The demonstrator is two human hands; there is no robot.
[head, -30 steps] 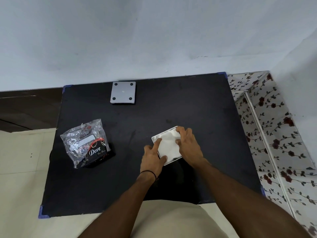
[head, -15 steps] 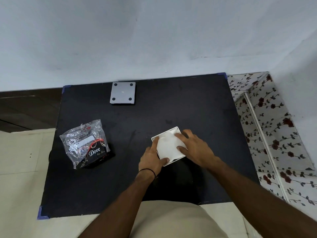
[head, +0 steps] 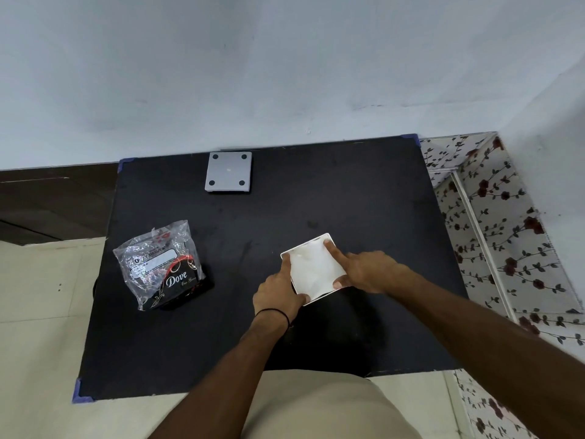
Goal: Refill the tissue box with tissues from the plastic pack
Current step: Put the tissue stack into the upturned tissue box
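The white square tissue box [head: 328,238] sits open-topped on the black table [head: 348,191], right of centre, with white tissues [head: 315,270] filling it flat. My left hand [head: 278,289] grips its left side, index finger along the rim and thumb at the near corner. On the right side is my right hand [head: 367,270], with its index fingertip at the far edge and its thumb at the near edge. The crinkled plastic pack [head: 158,264], printed "Dove", lies apart at the table's left.
A grey square lid or base [head: 228,172] with black round feet lies at the table's back edge. A floral-patterned surface [head: 506,248] borders the table on the right. A pale wall stands behind and cream floor tiles [head: 41,296] lie to the left.
My right hand has slid off the top of the tissues to the box's right edge, uncovering the flat tissue stack. My left hand stays on the left side.
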